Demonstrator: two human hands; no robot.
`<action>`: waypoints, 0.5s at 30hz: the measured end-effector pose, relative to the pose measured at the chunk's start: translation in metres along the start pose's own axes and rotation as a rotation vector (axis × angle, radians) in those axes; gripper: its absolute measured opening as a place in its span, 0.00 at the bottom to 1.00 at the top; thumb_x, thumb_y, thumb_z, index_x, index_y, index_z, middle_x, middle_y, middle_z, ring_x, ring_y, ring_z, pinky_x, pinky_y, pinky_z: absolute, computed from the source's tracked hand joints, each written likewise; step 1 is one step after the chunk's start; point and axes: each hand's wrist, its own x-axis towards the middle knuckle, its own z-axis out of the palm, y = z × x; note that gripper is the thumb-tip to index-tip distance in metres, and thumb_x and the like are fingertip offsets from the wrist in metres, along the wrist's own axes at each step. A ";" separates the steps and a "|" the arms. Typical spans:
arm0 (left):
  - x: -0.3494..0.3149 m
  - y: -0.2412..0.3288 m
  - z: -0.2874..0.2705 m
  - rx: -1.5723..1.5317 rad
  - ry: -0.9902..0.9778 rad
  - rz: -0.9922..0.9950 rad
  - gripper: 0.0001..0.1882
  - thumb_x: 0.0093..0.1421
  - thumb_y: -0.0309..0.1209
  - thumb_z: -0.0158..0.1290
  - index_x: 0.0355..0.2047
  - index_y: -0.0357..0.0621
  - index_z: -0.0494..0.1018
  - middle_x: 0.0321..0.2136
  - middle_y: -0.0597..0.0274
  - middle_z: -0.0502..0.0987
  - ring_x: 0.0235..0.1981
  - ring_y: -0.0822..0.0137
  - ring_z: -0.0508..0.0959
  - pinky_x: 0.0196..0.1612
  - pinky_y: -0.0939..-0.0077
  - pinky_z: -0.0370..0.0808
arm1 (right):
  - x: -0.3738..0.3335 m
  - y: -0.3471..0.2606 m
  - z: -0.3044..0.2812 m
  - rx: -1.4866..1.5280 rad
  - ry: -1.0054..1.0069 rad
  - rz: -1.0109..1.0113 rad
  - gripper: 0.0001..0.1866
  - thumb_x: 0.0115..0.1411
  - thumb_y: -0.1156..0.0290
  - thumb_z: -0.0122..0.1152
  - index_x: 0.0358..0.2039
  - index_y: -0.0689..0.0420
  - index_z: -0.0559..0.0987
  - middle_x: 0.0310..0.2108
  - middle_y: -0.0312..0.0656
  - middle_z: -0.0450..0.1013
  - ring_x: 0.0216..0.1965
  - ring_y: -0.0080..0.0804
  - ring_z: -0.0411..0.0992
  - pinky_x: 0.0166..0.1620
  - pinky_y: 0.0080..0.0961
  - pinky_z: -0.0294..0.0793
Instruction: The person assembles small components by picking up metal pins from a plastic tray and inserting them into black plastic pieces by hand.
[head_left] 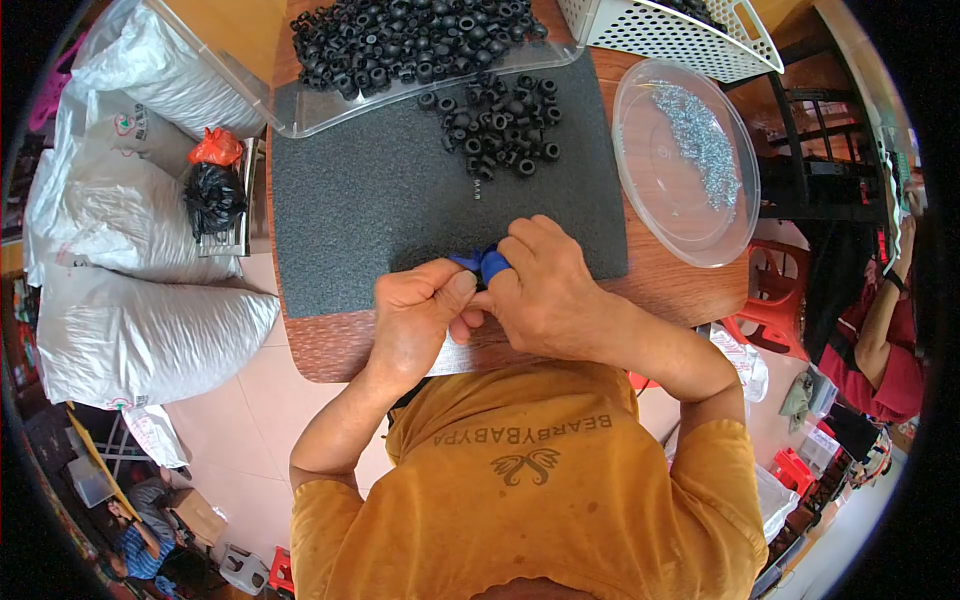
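Note:
My left hand (pixel 420 305) and my right hand (pixel 545 285) meet at the near edge of a dark grey mat (pixel 345 210). Both are closed, thumbs and fingertips pinched together around something small and dark, mostly hidden. Blue wrapping (pixel 493 264) shows around fingers where the hands meet. Just beyond them on the mat lie several tiny silvery metal pieces (pixel 477 188) in a short row. Farther off is a loose heap of small black rounded plastic parts (pixel 505 125) with openings.
A clear tray (pixel 310 125) at the back holds many more black parts. On the right, a round clear lid-like dish (pixel 640 190) carries small silvery pieces, below a white perforated basket (pixel 665 40). Full white sacks (pixel 150 340) stand left; a red stool (pixel 775 300) is at right. Other people appear at both edges.

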 end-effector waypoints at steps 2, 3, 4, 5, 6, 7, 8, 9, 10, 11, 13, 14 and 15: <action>0.001 0.003 0.002 0.055 0.018 -0.037 0.11 0.60 0.26 0.48 0.22 0.33 0.73 0.18 0.62 0.74 0.16 0.78 0.69 0.17 0.86 0.66 | 0.000 0.000 0.000 -0.015 -0.002 -0.019 0.12 0.36 0.64 0.57 0.11 0.59 0.69 0.15 0.44 0.62 0.23 0.38 0.61 0.27 0.34 0.59; 0.001 0.003 0.002 0.054 0.018 -0.038 0.11 0.60 0.26 0.48 0.22 0.33 0.73 0.18 0.62 0.74 0.16 0.78 0.69 0.17 0.86 0.66 | 0.000 0.000 0.001 -0.031 -0.003 -0.039 0.12 0.35 0.64 0.57 0.11 0.60 0.70 0.15 0.44 0.62 0.23 0.38 0.61 0.27 0.33 0.59; 0.001 0.002 0.002 0.028 0.010 -0.039 0.11 0.60 0.25 0.47 0.22 0.33 0.73 0.18 0.62 0.74 0.16 0.78 0.69 0.17 0.86 0.66 | 0.000 0.000 0.001 -0.032 -0.005 -0.038 0.12 0.35 0.64 0.57 0.11 0.60 0.70 0.15 0.44 0.62 0.23 0.38 0.61 0.27 0.33 0.59; 0.001 0.001 0.002 0.003 0.002 -0.039 0.11 0.59 0.24 0.46 0.21 0.33 0.72 0.19 0.62 0.74 0.16 0.78 0.69 0.17 0.86 0.66 | 0.000 0.000 0.002 -0.031 0.006 -0.046 0.12 0.35 0.64 0.57 0.11 0.60 0.69 0.15 0.45 0.62 0.23 0.38 0.61 0.26 0.34 0.59; 0.002 0.001 0.001 0.001 0.001 -0.040 0.11 0.59 0.24 0.46 0.21 0.33 0.72 0.19 0.62 0.74 0.16 0.78 0.69 0.17 0.86 0.66 | 0.000 0.000 0.003 -0.031 0.016 -0.055 0.12 0.35 0.64 0.57 0.10 0.60 0.69 0.15 0.45 0.62 0.22 0.38 0.61 0.26 0.34 0.59; 0.002 0.001 0.001 0.008 0.000 -0.039 0.11 0.59 0.24 0.46 0.21 0.33 0.72 0.19 0.62 0.75 0.16 0.78 0.69 0.16 0.86 0.66 | -0.001 0.000 0.005 -0.031 0.015 -0.056 0.12 0.35 0.64 0.57 0.10 0.60 0.69 0.15 0.45 0.62 0.22 0.38 0.61 0.26 0.34 0.59; 0.002 0.001 0.001 0.016 -0.002 -0.038 0.11 0.59 0.24 0.46 0.21 0.33 0.72 0.20 0.61 0.75 0.16 0.78 0.69 0.16 0.86 0.66 | -0.001 0.000 0.007 -0.049 0.035 -0.061 0.12 0.35 0.64 0.57 0.10 0.60 0.68 0.15 0.45 0.62 0.22 0.38 0.61 0.25 0.34 0.59; 0.002 0.001 0.001 0.014 -0.001 -0.038 0.11 0.59 0.24 0.46 0.21 0.33 0.72 0.20 0.61 0.75 0.16 0.78 0.69 0.16 0.86 0.66 | -0.002 -0.001 0.007 -0.066 0.056 -0.067 0.12 0.35 0.64 0.57 0.10 0.59 0.68 0.15 0.45 0.62 0.22 0.38 0.61 0.25 0.34 0.59; 0.002 0.002 0.002 0.002 0.006 -0.057 0.11 0.59 0.24 0.46 0.21 0.33 0.72 0.20 0.61 0.75 0.16 0.78 0.69 0.16 0.85 0.66 | -0.002 -0.001 0.007 -0.066 0.055 -0.067 0.12 0.35 0.64 0.57 0.10 0.59 0.68 0.15 0.45 0.62 0.22 0.38 0.61 0.25 0.34 0.59; 0.002 0.003 0.002 -0.009 0.013 -0.077 0.11 0.59 0.24 0.46 0.20 0.33 0.72 0.20 0.61 0.75 0.16 0.78 0.70 0.16 0.85 0.66 | -0.002 -0.001 0.008 -0.066 0.055 -0.066 0.12 0.36 0.64 0.57 0.10 0.59 0.67 0.15 0.45 0.62 0.22 0.38 0.61 0.24 0.34 0.59; 0.003 0.004 0.003 0.007 0.008 -0.073 0.11 0.59 0.24 0.46 0.20 0.33 0.72 0.19 0.61 0.75 0.16 0.78 0.70 0.16 0.85 0.66 | -0.002 -0.002 0.007 -0.067 0.055 -0.064 0.12 0.36 0.64 0.57 0.10 0.59 0.67 0.15 0.45 0.62 0.21 0.39 0.61 0.24 0.34 0.59; 0.003 0.005 0.003 0.023 0.004 -0.068 0.11 0.59 0.24 0.46 0.20 0.33 0.72 0.19 0.60 0.75 0.16 0.77 0.70 0.16 0.85 0.66 | -0.003 -0.002 0.006 -0.067 0.043 -0.063 0.12 0.36 0.65 0.57 0.10 0.59 0.67 0.14 0.45 0.61 0.21 0.38 0.61 0.23 0.34 0.59; 0.003 0.005 0.003 0.023 0.002 -0.069 0.11 0.59 0.24 0.46 0.20 0.33 0.72 0.19 0.60 0.75 0.16 0.77 0.70 0.16 0.85 0.66 | -0.003 -0.002 0.006 -0.067 0.031 -0.062 0.12 0.35 0.65 0.57 0.10 0.59 0.66 0.14 0.44 0.61 0.21 0.38 0.61 0.23 0.34 0.59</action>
